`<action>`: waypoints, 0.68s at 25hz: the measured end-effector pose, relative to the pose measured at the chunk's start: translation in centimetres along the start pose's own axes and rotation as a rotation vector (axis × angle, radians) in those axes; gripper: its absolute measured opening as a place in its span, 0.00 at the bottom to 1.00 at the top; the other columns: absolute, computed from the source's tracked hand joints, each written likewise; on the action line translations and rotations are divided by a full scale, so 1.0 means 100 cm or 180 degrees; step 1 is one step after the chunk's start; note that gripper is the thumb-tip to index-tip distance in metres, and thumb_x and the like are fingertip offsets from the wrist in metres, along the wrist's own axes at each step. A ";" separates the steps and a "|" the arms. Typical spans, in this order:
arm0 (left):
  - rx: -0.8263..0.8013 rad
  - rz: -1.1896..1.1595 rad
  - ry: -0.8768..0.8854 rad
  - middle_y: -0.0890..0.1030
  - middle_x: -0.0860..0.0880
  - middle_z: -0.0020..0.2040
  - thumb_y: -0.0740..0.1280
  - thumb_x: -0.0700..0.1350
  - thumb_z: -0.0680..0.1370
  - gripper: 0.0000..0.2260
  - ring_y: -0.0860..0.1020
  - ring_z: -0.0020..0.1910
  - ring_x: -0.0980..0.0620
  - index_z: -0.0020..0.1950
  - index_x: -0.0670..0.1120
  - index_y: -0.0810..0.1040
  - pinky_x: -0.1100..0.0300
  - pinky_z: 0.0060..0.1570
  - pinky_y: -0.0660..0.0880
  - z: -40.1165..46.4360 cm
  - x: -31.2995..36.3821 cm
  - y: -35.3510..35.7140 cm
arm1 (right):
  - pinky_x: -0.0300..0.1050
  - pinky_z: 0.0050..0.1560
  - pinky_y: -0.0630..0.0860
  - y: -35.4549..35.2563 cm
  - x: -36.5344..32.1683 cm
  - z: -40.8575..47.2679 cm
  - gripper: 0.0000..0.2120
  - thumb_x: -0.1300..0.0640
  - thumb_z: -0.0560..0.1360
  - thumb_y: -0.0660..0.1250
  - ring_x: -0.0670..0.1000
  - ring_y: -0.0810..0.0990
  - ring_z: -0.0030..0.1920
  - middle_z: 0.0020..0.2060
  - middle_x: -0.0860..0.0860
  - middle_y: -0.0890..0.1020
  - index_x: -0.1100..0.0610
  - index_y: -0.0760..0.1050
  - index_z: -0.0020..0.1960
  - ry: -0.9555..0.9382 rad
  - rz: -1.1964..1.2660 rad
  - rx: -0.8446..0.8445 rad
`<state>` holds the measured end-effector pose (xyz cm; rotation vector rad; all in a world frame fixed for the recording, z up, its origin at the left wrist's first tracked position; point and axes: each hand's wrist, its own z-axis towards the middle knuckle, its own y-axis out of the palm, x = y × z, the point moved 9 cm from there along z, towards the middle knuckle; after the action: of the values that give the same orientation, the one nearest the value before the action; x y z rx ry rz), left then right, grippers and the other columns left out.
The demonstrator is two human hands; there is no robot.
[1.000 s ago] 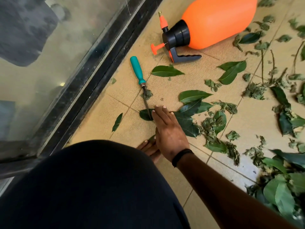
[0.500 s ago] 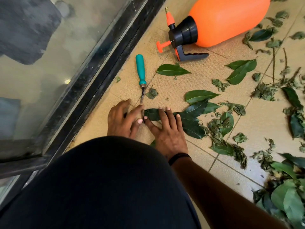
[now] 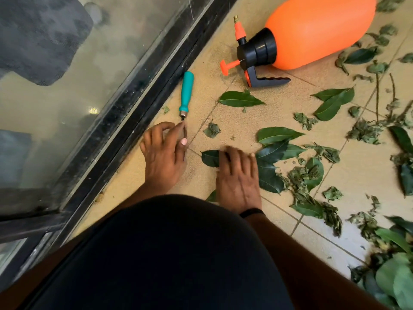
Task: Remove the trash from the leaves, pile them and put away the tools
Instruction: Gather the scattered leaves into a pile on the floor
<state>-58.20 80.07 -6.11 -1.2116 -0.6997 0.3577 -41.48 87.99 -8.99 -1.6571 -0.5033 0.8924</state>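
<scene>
1. Hand tool with teal handle [image 3: 186, 91] lay on the tan tiled floor [image 3: 241, 124], just beside the black door track [image 3: 143, 104]; handle pointed away from the person, metal shank toward them.
2. Left hand [image 3: 162, 153] was low over the floor, back of hand up, fingers curled in toward the thumb, which lay along the metal shank. Shank end was hidden behind the fingers. The hand looked closed on the shank in a pinch.
3. Right hand [image 3: 238, 177] lay palm down, fingers straight and together, flat on a dark green leaf [image 3: 210, 158]; fingertips blurred. A dark band sat at the wrist.
4. Loose leaves [image 3: 277, 135] and shredded bits were spread over the tiles right of the right hand; a denser heap [image 3: 393, 276] sat at the lower right edge.
5. Orange pressure sprayer [image 3: 319, 30] lay on its side, black head and trigger toward the tool, well apart from both hands.
6. Dark clothing [image 3: 167, 265] filled the lower foreground.
</scene>
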 end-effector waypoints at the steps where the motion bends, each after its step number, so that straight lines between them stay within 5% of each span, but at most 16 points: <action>1: 0.0105 -0.0123 -0.0032 0.71 0.45 0.68 0.60 0.50 0.83 0.20 0.67 0.67 0.46 0.75 0.49 0.71 0.48 0.63 0.63 -0.001 -0.008 -0.005 | 0.63 0.76 0.55 -0.008 0.002 0.009 0.28 0.59 0.78 0.65 0.63 0.65 0.75 0.75 0.59 0.67 0.60 0.64 0.77 0.0064 0.0077 0.0045; 6: -0.0693 -0.0287 0.0377 0.55 0.45 0.82 0.56 0.50 0.86 0.27 0.53 0.81 0.48 0.83 0.45 0.52 0.44 0.78 0.58 0.009 -0.032 0.023 | 0.56 0.80 0.44 -0.007 -0.028 0.065 0.31 0.55 0.83 0.56 0.56 0.41 0.81 0.81 0.51 0.43 0.54 0.47 0.82 -0.0768 0.0293 -0.0579; 13: -0.1071 -0.0040 0.0734 0.51 0.48 0.84 0.46 0.56 0.86 0.28 0.48 0.82 0.51 0.83 0.44 0.52 0.43 0.79 0.54 0.021 -0.035 0.033 | 0.54 0.80 0.49 -0.011 -0.002 0.019 0.30 0.65 0.81 0.59 0.55 0.48 0.81 0.81 0.52 0.53 0.56 0.55 0.81 -0.0802 0.0063 -0.0619; 17: -0.1007 -0.0182 0.0245 0.50 0.46 0.84 0.49 0.57 0.85 0.29 0.46 0.82 0.50 0.83 0.44 0.53 0.41 0.79 0.52 -0.048 -0.035 0.019 | 0.58 0.78 0.48 -0.007 0.002 0.000 0.28 0.60 0.80 0.62 0.58 0.52 0.81 0.80 0.53 0.58 0.57 0.60 0.79 -0.0394 -0.0046 -0.0571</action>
<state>-57.37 75.12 -9.83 -1.4927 -0.7408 0.1542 -41.22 88.34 -8.40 -1.7642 -0.6964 0.9663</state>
